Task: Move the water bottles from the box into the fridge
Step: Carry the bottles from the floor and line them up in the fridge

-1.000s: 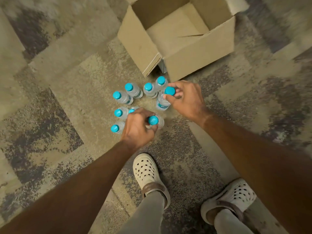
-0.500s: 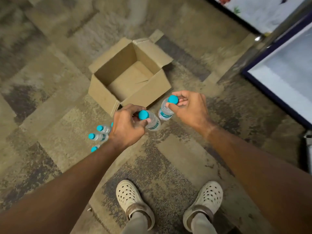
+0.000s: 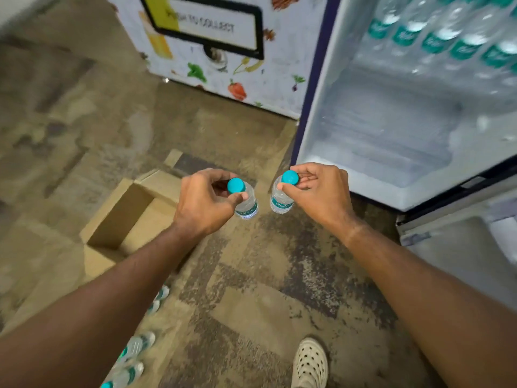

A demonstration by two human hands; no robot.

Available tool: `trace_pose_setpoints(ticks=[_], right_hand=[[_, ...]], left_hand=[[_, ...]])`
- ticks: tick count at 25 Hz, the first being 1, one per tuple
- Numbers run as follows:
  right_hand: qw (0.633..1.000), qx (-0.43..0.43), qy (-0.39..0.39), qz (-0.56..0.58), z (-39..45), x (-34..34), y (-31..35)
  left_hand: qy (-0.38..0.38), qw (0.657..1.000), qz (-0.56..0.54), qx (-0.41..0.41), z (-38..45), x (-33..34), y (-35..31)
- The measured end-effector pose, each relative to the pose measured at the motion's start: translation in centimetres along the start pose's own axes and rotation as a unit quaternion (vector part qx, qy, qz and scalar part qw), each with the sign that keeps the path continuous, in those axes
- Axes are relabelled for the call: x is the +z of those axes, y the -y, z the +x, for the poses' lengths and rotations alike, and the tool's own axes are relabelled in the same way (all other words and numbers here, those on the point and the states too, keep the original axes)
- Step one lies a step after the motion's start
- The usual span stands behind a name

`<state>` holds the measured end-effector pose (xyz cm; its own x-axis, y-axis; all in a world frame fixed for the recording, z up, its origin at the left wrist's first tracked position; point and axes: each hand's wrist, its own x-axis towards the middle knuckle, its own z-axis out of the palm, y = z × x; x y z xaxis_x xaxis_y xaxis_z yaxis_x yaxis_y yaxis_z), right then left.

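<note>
We pinch one bottle [image 3: 247, 204] by its neck in our left hand [image 3: 205, 204], another bottle [image 3: 280, 202] in our right hand [image 3: 319, 191]; both hang upright. The open fridge [image 3: 391, 141] lies at 1 o'clock, nearer our right hand.

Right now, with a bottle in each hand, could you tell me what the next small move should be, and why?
Probably carry both forward to the open fridge: each hand, left hand and right hand, pinches a bottle near its cap, and the lower shelf looks bare.
</note>
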<state>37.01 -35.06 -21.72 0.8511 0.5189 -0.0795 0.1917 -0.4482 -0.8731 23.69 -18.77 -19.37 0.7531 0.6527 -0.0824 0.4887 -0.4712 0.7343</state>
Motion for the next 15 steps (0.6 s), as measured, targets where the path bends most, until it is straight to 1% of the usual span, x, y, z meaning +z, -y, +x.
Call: trace_pose_setpoints(ticks=[5, 8, 15], right_hand=[[0.996, 0.007, -0.075, 0.039, 2.9, -9.4, 0.0], [0.990, 0.000, -0.128, 0.066, 4.7, -14.2, 0.4], [0.967, -0.036, -0.236, 0.084, 9.3, -23.1, 1.6]], left_hand=[[0.007, 0.997, -0.080, 0.008, 4.1, 3.8, -10.0], [0.018, 0.992, -0.114, 0.045, 6.7, 5.8, -15.5], [0.052, 0.980, -0.132, 0.139, 12.2, 8.5, -26.5]])
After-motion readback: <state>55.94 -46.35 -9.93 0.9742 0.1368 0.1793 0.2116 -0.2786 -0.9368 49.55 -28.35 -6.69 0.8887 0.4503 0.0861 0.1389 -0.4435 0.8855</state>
